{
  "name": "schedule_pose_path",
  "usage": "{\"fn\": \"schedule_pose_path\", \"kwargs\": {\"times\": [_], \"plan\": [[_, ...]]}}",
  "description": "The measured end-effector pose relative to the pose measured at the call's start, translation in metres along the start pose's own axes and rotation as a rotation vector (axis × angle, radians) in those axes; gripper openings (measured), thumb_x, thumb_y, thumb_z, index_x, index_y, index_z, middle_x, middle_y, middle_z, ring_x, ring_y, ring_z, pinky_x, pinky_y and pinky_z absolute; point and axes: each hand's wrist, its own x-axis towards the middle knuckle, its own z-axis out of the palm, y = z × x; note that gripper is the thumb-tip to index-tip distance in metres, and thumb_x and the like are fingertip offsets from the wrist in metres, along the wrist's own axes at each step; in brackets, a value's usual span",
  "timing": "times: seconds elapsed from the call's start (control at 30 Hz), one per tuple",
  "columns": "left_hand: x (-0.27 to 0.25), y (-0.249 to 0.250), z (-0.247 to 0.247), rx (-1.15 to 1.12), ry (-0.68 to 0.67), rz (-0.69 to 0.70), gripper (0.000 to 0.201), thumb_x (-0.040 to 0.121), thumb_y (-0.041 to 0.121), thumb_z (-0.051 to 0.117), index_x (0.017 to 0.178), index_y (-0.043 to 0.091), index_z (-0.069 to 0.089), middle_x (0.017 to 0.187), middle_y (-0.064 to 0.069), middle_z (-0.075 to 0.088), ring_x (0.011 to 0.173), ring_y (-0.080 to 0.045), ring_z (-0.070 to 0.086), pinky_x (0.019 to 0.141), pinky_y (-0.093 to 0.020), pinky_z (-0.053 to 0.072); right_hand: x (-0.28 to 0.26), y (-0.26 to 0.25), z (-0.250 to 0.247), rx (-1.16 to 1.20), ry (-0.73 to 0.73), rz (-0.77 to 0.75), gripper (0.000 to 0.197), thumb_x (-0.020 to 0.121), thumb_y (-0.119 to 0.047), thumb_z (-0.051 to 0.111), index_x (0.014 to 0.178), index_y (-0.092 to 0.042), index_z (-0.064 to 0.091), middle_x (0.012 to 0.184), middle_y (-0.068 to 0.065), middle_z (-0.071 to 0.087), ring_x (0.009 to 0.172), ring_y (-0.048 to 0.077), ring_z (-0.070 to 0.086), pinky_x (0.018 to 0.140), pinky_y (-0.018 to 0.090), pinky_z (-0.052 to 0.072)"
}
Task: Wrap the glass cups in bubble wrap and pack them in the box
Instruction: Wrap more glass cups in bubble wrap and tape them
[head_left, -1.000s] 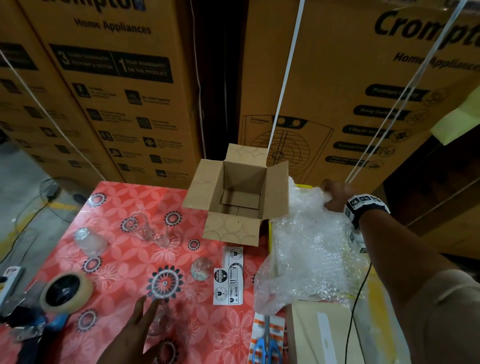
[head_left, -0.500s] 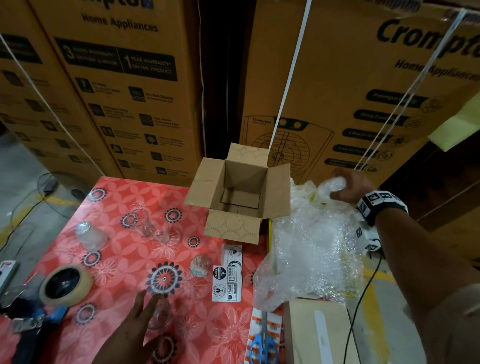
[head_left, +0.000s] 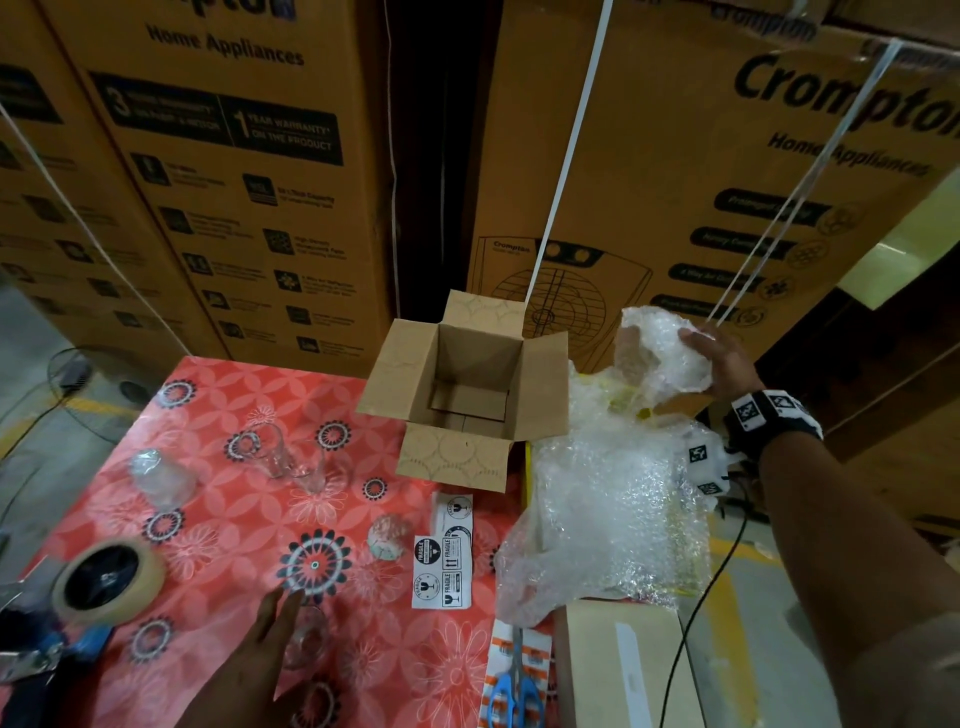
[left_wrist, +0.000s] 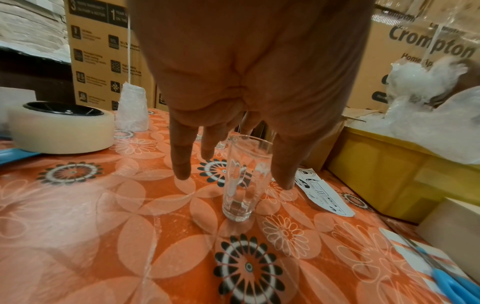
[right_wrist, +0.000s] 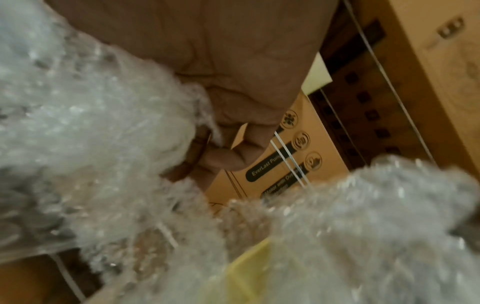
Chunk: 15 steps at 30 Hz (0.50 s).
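Observation:
An open, empty cardboard box (head_left: 467, 395) stands at the far edge of the red flowered table (head_left: 218, 519). My right hand (head_left: 722, 364) grips a crumpled piece of bubble wrap (head_left: 660, 353), held up above the bubble wrap pile (head_left: 613, 509) to the box's right. My left hand (head_left: 283, 618) hovers with straight fingers (left_wrist: 182, 164) around a bare upright glass cup (left_wrist: 241, 181) near the front edge, not gripping it. Two more bare glasses (head_left: 291, 457) stand mid-table. A wrapped cup (head_left: 161, 475) stands at the left, and a small wrapped bundle (head_left: 387, 535) lies near the stickers.
A tape roll (head_left: 101, 582) sits at the front left. Fragile stickers (head_left: 441, 566) lie in front of the box. Blue scissors (head_left: 514, 691) and a small closed carton (head_left: 618, 670) are at the front right. A yellow crate (left_wrist: 389, 174) holds the pile. Tall appliance cartons (head_left: 234, 182) wall the back.
My right hand has closed on a piece of bubble wrap and raised it up off the pile. My left hand has stayed by the glass.

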Motion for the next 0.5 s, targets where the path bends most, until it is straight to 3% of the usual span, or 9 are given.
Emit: {"fn": "schedule_pose_path", "kwargs": {"times": [0.1,0.2,0.23,0.27,0.33,0.37,0.4,0.43,0.5], "plan": [[-0.001,-0.004,-0.001,-0.03,-0.047,0.006,0.143,0.051,0.06,0.1,0.166,0.016,0.027,0.17,-0.007,0.025,0.12,-0.021,0.07,0.087,-0.023,0.057,-0.012,0.004,0.004,0.103,-0.087,-0.043,0.064,0.076,-0.058,0.088,0.123,-0.017,0.075,0.122,0.015,0.076,0.115,0.044,0.07,0.106,0.068,0.049],[0.001,-0.001,-0.003,-0.02,-0.018,0.053,0.162,0.036,0.057,0.103,0.168,0.013,0.02,0.172,-0.005,0.025,0.107,-0.002,0.071,0.064,0.003,0.043,-0.037,-0.011,0.014,0.097,-0.122,-0.05,0.072,0.066,-0.037,0.1,0.129,-0.02,0.07,0.126,0.013,0.074,0.114,0.04,0.072,0.096,0.063,0.057],[0.002,0.001,-0.006,0.018,0.007,0.072,0.163,0.032,0.053,0.103,0.167,0.01,0.023,0.173,-0.003,0.022,0.109,0.005,0.069,0.066,0.008,0.038,-0.042,-0.013,0.015,0.135,-0.133,-0.041,0.077,0.065,-0.027,0.101,0.134,-0.02,0.067,0.13,0.014,0.072,0.116,0.038,0.071,0.096,0.06,0.058],[0.003,0.001,-0.004,0.04,0.002,0.079,0.16,0.034,0.05,0.103,0.168,0.014,0.024,0.176,0.004,0.011,0.12,0.006,0.064,0.077,0.008,0.039,-0.047,-0.015,0.017,0.168,-0.147,-0.043,0.078,0.067,-0.016,0.099,0.136,-0.02,0.065,0.132,0.015,0.07,0.117,0.038,0.071,0.096,0.057,0.058],[0.006,0.001,-0.011,0.078,0.041,0.107,0.155,0.048,0.037,0.104,0.168,0.043,0.006,0.176,0.014,-0.005,0.143,-0.023,0.055,0.101,-0.018,0.052,-0.059,-0.024,0.022,0.267,-0.171,-0.062,0.068,0.077,0.0,0.088,0.138,-0.016,0.062,0.127,0.019,0.072,0.113,0.037,0.073,0.09,0.051,0.061],[0.006,0.003,-0.012,0.121,0.109,0.133,0.155,0.055,0.024,0.103,0.165,0.052,-0.003,0.176,0.008,0.002,0.141,-0.037,0.056,0.097,-0.035,0.06,-0.065,-0.03,0.023,0.324,-0.17,-0.066,0.06,0.082,0.003,0.082,0.136,-0.013,0.062,0.118,0.019,0.075,0.105,0.035,0.075,0.083,0.046,0.063],[0.005,0.015,-0.013,0.156,0.201,0.18,0.149,0.062,0.011,0.096,0.165,0.052,-0.004,0.176,0.001,0.013,0.131,-0.046,0.062,0.08,-0.045,0.066,-0.071,-0.035,0.025,0.371,-0.16,-0.069,0.049,0.086,0.004,0.077,0.131,-0.009,0.063,0.103,0.016,0.078,0.091,0.03,0.078,0.072,0.039,0.064],[0.002,0.029,-0.018,0.188,0.258,0.19,0.129,0.075,0.005,0.082,0.168,0.046,0.002,0.175,-0.002,0.017,0.121,-0.051,0.067,0.064,-0.05,0.066,-0.078,-0.04,0.027,0.416,-0.154,-0.047,0.037,0.087,0.0,0.076,0.122,-0.006,0.065,0.087,0.011,0.078,0.075,0.023,0.078,0.061,0.031,0.062],[-0.003,0.057,-0.029,0.242,0.284,0.117,0.08,0.095,0.037,0.051,0.168,0.033,0.018,0.176,-0.004,0.018,0.122,-0.051,0.066,0.059,-0.059,0.062,-0.09,-0.048,0.03,0.529,-0.171,0.023,0.034,0.08,-0.014,0.083,0.109,-0.009,0.067,0.083,0.007,0.076,0.064,0.016,0.075,0.053,0.026,0.06]]}}
